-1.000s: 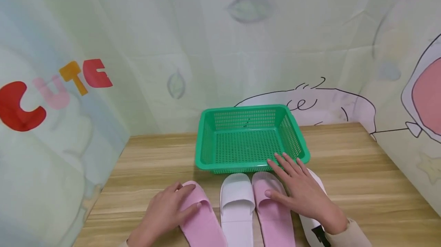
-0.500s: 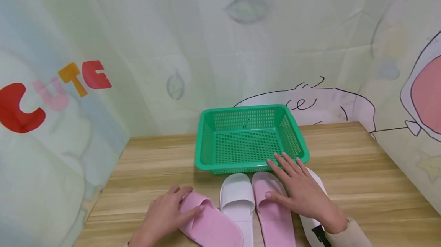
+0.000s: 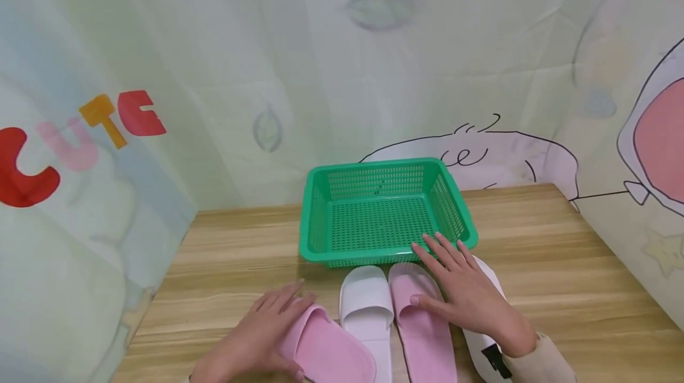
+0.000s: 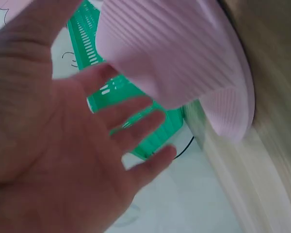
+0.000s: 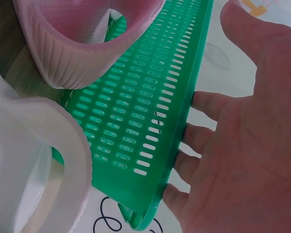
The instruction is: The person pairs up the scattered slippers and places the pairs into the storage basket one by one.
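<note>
My left hand [image 3: 259,332] lies over the left side of the left pink slipper [image 3: 336,347]. In the left wrist view its fingers are spread and nearly straight beside the slipper's ribbed strap [image 4: 165,53]; contact is unclear. That slipper slants, its heel overlapping a white slipper [image 3: 366,300]. Right of this lies a second pink slipper [image 3: 427,335]. My right hand [image 3: 470,294], fingers extended, has its fingertips at the front rim of the green basket [image 3: 385,254]; the right wrist view shows them at the rim too. Another white slipper [image 3: 478,353] is partly hidden beneath this hand.
The basket stands behind the slippers on a wood-grain table [image 3: 240,246]. A printed curtain [image 3: 224,74] hangs behind the table and along both sides. A black mark [image 3: 496,360] shows on the rightmost white slipper.
The left pink slipper has turned, its heel swinging right over the white slipper. My left hand's thumb has moved off its strap toward the near side. The right hand keeps its place.
</note>
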The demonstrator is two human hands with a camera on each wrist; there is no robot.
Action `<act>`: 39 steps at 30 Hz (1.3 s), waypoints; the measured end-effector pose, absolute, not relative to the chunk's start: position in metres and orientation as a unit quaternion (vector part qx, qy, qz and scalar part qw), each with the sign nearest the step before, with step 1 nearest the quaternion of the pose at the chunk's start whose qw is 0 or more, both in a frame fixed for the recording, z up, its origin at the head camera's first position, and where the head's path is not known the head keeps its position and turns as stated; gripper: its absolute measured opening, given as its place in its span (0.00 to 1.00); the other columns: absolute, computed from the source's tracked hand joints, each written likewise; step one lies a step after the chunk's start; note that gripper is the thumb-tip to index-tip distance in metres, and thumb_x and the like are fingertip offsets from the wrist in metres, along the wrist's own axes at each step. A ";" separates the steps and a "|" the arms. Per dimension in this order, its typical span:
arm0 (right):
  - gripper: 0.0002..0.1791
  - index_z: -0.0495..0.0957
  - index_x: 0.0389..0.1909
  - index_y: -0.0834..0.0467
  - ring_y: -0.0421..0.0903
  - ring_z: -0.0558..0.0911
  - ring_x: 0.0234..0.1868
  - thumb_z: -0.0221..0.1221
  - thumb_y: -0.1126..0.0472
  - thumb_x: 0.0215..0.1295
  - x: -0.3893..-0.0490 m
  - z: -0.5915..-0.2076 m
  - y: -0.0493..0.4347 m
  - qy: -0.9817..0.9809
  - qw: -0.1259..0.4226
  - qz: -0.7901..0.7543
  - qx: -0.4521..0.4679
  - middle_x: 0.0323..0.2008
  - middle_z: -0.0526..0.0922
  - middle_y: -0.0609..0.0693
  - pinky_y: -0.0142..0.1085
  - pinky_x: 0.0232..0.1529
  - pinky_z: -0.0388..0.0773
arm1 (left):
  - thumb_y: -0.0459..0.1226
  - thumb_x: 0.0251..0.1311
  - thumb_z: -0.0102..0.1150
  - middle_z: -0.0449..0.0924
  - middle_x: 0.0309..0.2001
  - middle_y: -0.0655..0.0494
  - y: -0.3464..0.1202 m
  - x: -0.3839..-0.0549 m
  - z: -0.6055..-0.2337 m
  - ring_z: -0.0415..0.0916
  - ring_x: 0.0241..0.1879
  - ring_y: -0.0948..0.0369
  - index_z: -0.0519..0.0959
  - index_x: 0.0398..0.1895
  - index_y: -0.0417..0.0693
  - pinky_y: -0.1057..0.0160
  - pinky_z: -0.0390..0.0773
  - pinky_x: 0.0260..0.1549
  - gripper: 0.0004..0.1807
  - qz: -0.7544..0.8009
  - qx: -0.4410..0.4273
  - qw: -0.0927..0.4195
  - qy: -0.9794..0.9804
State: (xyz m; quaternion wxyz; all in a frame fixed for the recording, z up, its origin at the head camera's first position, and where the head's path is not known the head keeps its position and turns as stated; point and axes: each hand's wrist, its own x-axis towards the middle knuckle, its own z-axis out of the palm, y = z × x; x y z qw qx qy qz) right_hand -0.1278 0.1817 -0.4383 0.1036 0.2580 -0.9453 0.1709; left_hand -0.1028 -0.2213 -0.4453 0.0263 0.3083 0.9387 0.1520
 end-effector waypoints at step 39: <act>0.32 0.78 0.70 0.51 0.48 0.79 0.68 0.74 0.55 0.65 -0.120 -0.428 0.164 -0.870 0.149 0.222 0.414 0.69 0.79 0.48 0.50 0.62 0.80 | 0.56 0.27 0.89 0.80 0.68 0.46 -0.217 -0.099 -0.453 0.78 0.66 0.45 0.77 0.71 0.50 0.34 0.74 0.62 0.59 0.116 0.328 0.021 0.937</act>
